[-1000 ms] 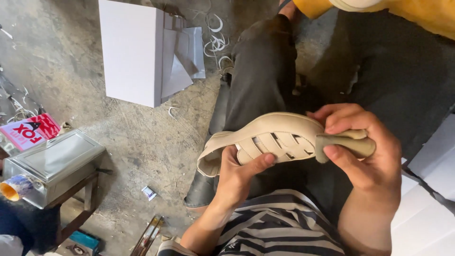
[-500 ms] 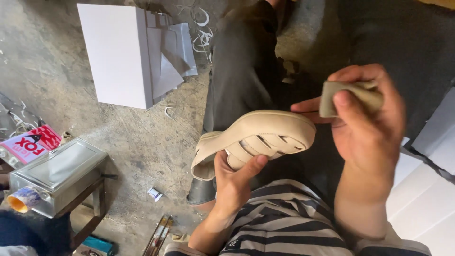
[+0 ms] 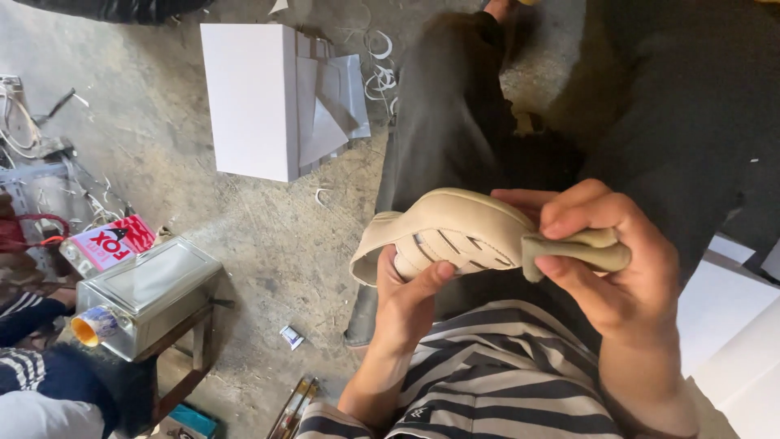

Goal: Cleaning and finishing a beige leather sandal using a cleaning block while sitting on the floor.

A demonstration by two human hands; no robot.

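Observation:
A beige slotted shoe upper (image 3: 451, 232) with several cut-out slits lies across my lap. My left hand (image 3: 406, 305) grips it from below, thumb pressed on its near edge. My right hand (image 3: 613, 260) is closed on a small folded greyish-beige pad (image 3: 577, 250) and presses it against the right end of the shoe. Both forearms come up from my striped shirt (image 3: 504, 382) at the bottom of the view.
A white box (image 3: 252, 97) with loose white paper sheets stands on the concrete floor at upper left. A metal tin (image 3: 150, 293) with a tape roll sits on a small stool at lower left, next to a red-and-white packet (image 3: 114, 242). White boxes (image 3: 731, 341) lie at right.
My right hand, which had lifted the pad away from the shoe half a second ago, has brought it back down onto the shoe's right end. My left hand keeps its grip.

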